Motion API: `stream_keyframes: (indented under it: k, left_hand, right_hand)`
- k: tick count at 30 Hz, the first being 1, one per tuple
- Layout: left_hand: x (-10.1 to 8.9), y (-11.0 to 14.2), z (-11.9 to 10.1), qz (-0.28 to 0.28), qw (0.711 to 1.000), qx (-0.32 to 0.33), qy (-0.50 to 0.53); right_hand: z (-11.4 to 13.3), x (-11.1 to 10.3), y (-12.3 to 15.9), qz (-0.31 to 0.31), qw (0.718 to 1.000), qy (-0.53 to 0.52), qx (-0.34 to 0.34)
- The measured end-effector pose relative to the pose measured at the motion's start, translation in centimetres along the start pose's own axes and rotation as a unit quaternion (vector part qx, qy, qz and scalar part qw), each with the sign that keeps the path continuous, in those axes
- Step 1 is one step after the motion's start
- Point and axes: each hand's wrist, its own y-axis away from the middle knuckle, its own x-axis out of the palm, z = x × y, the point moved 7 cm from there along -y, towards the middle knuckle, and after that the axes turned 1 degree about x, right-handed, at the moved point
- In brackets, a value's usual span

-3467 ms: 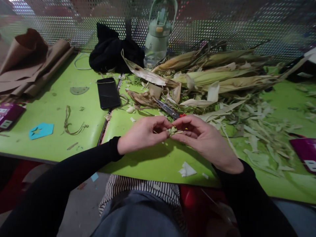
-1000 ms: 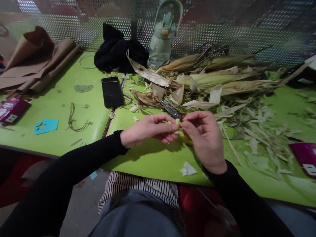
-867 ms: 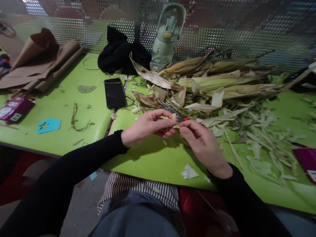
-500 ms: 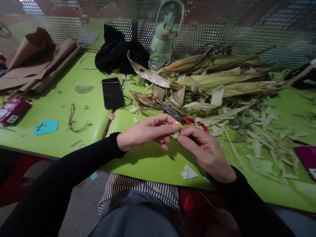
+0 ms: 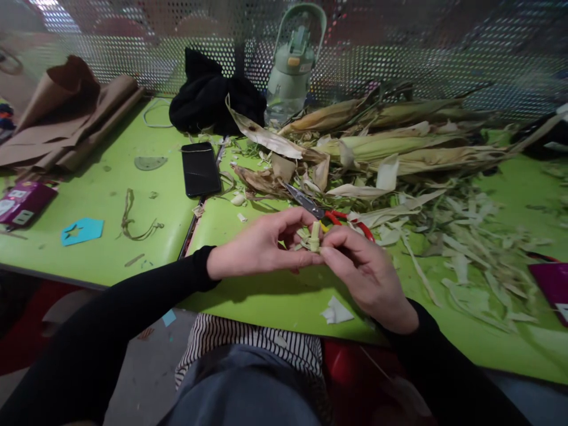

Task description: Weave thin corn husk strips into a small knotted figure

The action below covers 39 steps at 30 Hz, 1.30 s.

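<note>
My left hand and my right hand meet over the near part of the green table. Between their pinched fingertips is a small folded piece of corn husk, pale green, standing a little upright. Both hands grip it, the left from the left side and the right from the right. Just behind the hands lie red-handled scissors on the table, untouched.
Whole corn cobs in husks are piled at the back right, with husk scraps strewn to the right. A black phone, a black cloth, a green bottle, brown paper and a blue star cutout lie around.
The hands have kept working the small husk piece between their fingertips, turning it; it now stands more upright. The scissors behind them have come into view as the hands lowered slightly.
</note>
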Motion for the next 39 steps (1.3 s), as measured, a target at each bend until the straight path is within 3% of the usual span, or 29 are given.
stream_keyframes:
  k: [3, 6, 10, 14, 18, 23, 33, 39]
  left_hand:
    - [-0.1, 0.1, -0.3, -0.009, 0.998, 0.027, -0.060]
    - [0.1, 0.3, -0.8, -0.005, 0.995, 0.038, -0.092]
    - [0.2, 0.5, -0.6, -0.007, 0.998, 0.024, -0.057]
    - [-0.1, 0.5, 0.0, -0.009, 1.000, -0.006, -0.021]
    - [-0.4, 0.4, -0.2, -0.010, 0.996, -0.003, -0.086]
    - [0.8, 0.5, -0.1, 0.019, 0.983, -0.015, -0.179]
    - [2.1, 1.1, 0.5, 0.059, 0.993, -0.038, -0.095]
    - [1.3, 0.5, 1.5, -0.006, 0.993, -0.072, 0.093]
  right_hand:
    - [0.2, 0.3, 0.0, 0.020, 1.000, 0.021, -0.012]
    - [0.1, 0.8, 0.0, 0.056, 0.998, -0.025, 0.002]
    - [-0.1, 0.9, 0.0, 0.071, 0.994, -0.077, 0.022]
    - [-0.3, 0.9, 0.1, 0.083, 0.994, -0.066, 0.023]
    - [-0.4, 0.2, 0.0, 0.045, 0.999, 0.007, 0.004]
    - [0.0, 0.0, 0.0, 0.002, 0.996, 0.083, -0.026]
    - [-0.4, -0.4, 0.4, -0.038, 0.999, 0.004, 0.030]
    - [-1.4, -0.6, -0.1, -0.014, 0.998, -0.020, 0.059]
